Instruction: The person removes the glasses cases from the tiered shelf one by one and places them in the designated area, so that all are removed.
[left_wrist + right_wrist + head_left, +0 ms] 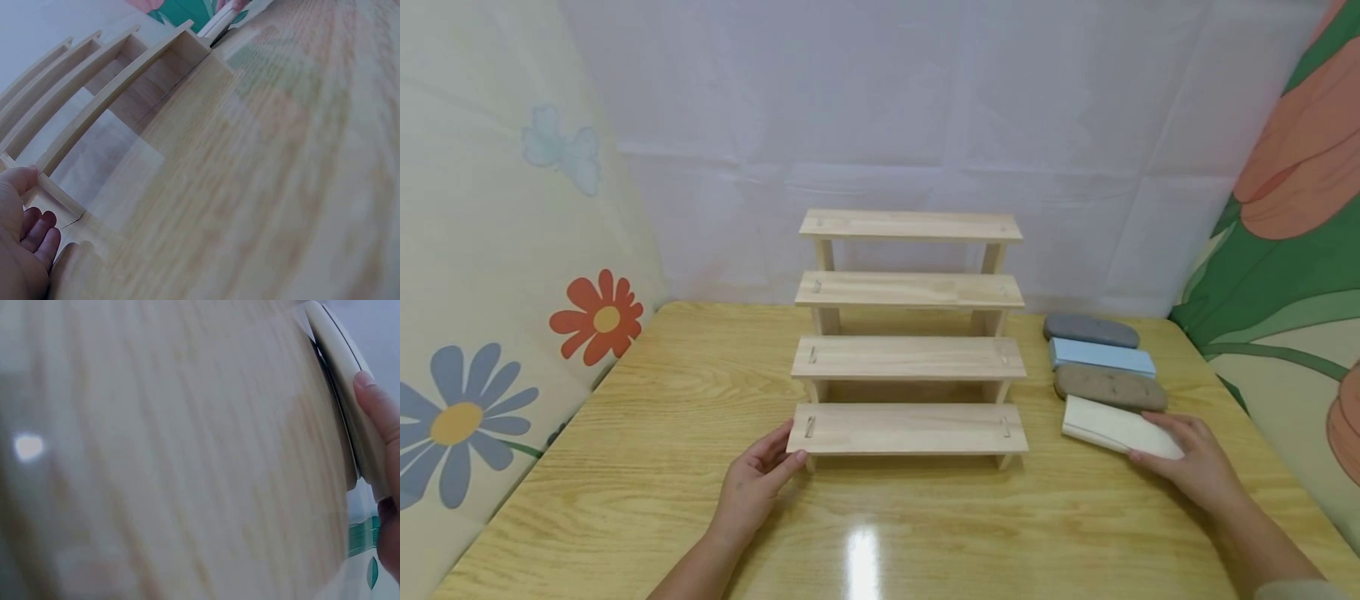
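Note:
A pale wooden stand (908,357) with several stepped shelves stands mid-table. My left hand (758,479) holds the left end of its lowest shelf (906,429). In the left wrist view the thumb (22,178) presses the shelf's corner, with other fingers curled below it. To the right, my right hand (1198,458) grips the right end of a cream glasses case (1108,423) between thumb and fingers. The right wrist view shows the thumb on the case's side (344,381); whether the case touches the table is unclear.
Behind the cream case lie a brown glasses case (1108,387), a light blue case (1101,357) and a grey case (1090,330) in a row. The wood-grain table (647,433) meets a white sheet (925,100) at the back. Flower-printed panels (475,250) flank both sides.

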`<action>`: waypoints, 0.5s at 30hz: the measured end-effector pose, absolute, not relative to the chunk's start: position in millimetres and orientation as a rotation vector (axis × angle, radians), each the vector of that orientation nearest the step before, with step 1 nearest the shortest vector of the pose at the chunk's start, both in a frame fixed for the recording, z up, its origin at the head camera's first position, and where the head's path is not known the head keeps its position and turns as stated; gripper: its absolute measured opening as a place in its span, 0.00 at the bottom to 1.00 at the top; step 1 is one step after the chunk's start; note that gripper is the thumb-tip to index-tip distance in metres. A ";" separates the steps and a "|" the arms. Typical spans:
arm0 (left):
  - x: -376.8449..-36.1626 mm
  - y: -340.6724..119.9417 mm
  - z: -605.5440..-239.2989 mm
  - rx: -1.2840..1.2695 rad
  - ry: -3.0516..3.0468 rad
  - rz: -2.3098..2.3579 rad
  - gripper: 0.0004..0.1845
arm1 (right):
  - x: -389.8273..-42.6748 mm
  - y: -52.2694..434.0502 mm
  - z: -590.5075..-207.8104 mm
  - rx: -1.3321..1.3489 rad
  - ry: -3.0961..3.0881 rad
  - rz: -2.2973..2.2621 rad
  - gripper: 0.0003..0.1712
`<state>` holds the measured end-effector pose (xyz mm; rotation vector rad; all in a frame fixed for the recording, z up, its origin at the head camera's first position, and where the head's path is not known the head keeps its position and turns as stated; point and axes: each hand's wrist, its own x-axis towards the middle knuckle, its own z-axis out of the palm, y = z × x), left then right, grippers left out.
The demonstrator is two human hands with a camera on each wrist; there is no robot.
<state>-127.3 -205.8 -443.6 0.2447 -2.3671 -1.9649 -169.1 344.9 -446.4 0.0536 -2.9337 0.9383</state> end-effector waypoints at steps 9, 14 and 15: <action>-127.1 -206.6 -444.4 0.244 -2.364 -1.980 0.31 | -173.5 349.3 -448.4 0.101 -2.977 0.884 0.47; -128.0 -207.1 -444.9 0.245 -2.368 -1.973 0.31 | -174.3 350.1 -451.2 0.124 -2.956 0.888 0.46; -128.1 -207.1 -444.8 0.247 -2.369 -1.970 0.31 | -174.3 350.1 -451.6 0.128 -2.952 0.886 0.46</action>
